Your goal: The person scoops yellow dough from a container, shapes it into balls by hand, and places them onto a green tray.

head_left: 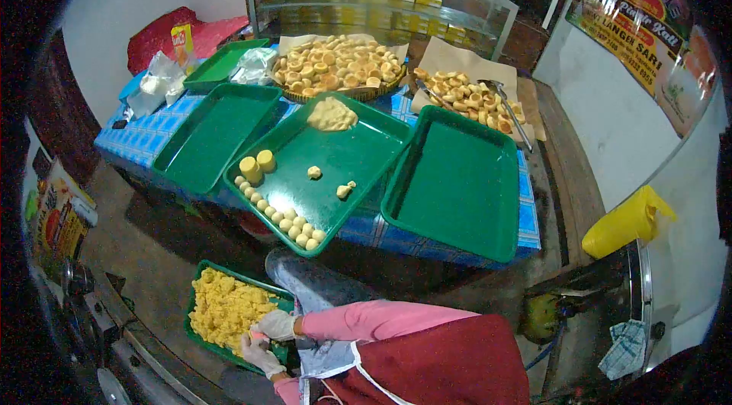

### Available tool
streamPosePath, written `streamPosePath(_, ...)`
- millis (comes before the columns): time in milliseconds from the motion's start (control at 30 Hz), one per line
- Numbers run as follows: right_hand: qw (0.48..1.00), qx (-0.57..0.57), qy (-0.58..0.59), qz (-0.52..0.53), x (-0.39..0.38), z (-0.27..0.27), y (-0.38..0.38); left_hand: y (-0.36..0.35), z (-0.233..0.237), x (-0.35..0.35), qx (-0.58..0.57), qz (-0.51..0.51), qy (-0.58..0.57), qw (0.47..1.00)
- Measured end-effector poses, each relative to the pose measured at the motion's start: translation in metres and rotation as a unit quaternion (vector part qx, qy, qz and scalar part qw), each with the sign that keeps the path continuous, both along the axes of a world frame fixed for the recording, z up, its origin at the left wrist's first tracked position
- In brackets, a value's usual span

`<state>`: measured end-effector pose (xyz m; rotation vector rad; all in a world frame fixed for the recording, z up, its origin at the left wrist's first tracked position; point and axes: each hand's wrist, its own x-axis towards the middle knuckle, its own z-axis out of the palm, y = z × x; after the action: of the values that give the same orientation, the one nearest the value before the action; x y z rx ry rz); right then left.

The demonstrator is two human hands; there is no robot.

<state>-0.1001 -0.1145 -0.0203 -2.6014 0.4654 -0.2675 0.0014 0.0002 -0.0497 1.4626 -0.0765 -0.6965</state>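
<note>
Both my hands wear thin whitish gloves, and they meet over the right side of a green tray (286, 302) heaped with crumbly yellow filling (226, 306). My right hand (276, 324) is curled at the filling's edge, its pink sleeve stretching in from the right. Just below, my left hand (261, 355) has its fingers bent close to the right one. A small pinkish spot shows between the two hands; whether it is a held thing or fingertips I cannot make out.
On the blue-clothed table, a green tray (366, 157) bears dough balls (286, 224), two yellow cylinders (258, 166) and a dough lump (332, 114). Green trays (457, 184) flank it. Behind are baked pastries (335, 66), tongs (511, 112) and a glass case (381, 5).
</note>
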Motion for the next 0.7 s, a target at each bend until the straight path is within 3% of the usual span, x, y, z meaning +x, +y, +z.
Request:
streamPosePath(67, 0.999, -0.018, 0.027, 0.019, -0.005, 0.003, -0.011, -0.003, 0.019, -0.011, -0.013, -0.035, -0.01, 0.999)
streamPosePath(100, 0.998, -0.026, 0.043, 0.028, -0.01, 0.005, -0.016, -0.001, 0.008, -0.002, 0.023, -0.084, -0.101, 0.991)
streamPosePath(133, 0.999, -0.037, -0.023, -0.004, -0.02, 0.008, -0.015, 0.002, -0.015, 0.017, 0.06, -0.135, -0.19, 0.971)
streamPosePath(200, 0.999, -0.031, -0.022, 0.008, -0.031, 0.013, -0.025, 0.001, -0.026, 0.03, 0.115, -0.2, -0.318, 0.92)
streamPosePath(233, 0.999, -0.028, -0.02, 0.016, -0.036, 0.013, -0.028, 0.0, -0.012, 0.027, 0.173, -0.219, -0.359, 0.891)
streamPosePath(267, 0.99, -0.123, -0.042, 0.049, -0.04, 0.007, -0.032, 0.0, 0.009, 0.022, 0.231, -0.238, -0.399, 0.855)
streamPosePath(300, 0.992, -0.11, -0.055, 0.036, -0.042, 0.014, -0.03, -0.001, 0.022, 0.019, 0.287, -0.257, -0.438, 0.812)
streamPosePath(333, 0.993, -0.096, -0.069, 0.022, -0.042, 0.022, -0.025, 0.001, 0.015, 0.016, 0.214, -0.195, -0.535, 0.794)
streamPosePath(367, 0.993, -0.083, -0.084, 0.007, -0.041, 0.031, -0.022, 0.005, 0.009, 0.014, 0.213, -0.177, -0.447, 0.85)
streamPosePath(400, 0.994, -0.07, -0.081, 0.0, -0.038, 0.03, -0.02, 0.004, 0.038, -0.004, 0.211, -0.157, -0.355, 0.897)
streamPosePath(500, 0.997, -0.032, -0.071, -0.01, -0.024, 0.017, -0.003, 0.004, 0.041, -0.021, 0.142, -0.044, -0.169, 0.974)
streamPosePath(567, 0.998, -0.017, -0.063, 0.001, -0.021, 0.012, 0.006, 0.006, 0.024, -0.025, 0.115, 0.001, -0.134, 0.984)
streamPosePath(600, 0.999, -0.049, 0.015, 0.006, -0.019, 0.014, 0.011, 0.007, 0.016, -0.022, 0.122, -0.002, -0.145, 0.982)
streamPosePath(700, 0.999, 0.044, 0.011, -0.022, -0.017, 0.029, 0.011, 0.013, 0.001, -0.017, 0.115, -0.022, -0.151, 0.982)
